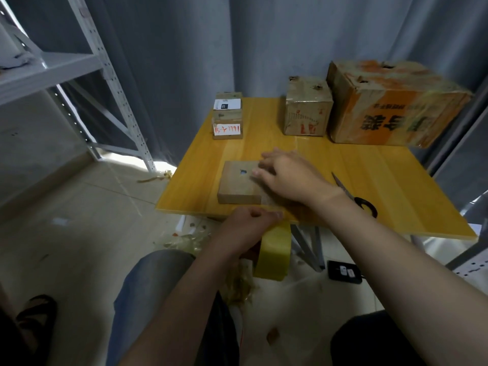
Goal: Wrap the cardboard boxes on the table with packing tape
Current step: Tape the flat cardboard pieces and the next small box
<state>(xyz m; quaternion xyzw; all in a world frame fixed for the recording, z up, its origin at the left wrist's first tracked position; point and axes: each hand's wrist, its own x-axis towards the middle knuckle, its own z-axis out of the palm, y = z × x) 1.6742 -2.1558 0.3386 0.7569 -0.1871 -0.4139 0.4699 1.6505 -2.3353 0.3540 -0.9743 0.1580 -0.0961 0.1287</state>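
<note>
A flat brown cardboard box (pixel 239 182) with a small hole in its top lies near the front edge of the yellow table (pixel 383 186). My right hand (pixel 286 174) rests flat on the box's right part, fingers straight, pressing on a strip of tape that runs off the box's front. My left hand (pixel 247 227) is just below the table edge and grips a yellow roll of packing tape (pixel 274 253). The tape stretches from the roll up to the box.
Two small stacked boxes (pixel 228 116) stand at the back left, a medium box (pixel 307 109) and a large orange-printed box (pixel 390 107) at the back right. Scissors (pixel 355 196) lie right of my wrist. A metal shelf (pixel 79 67) stands left; tape scraps litter the floor.
</note>
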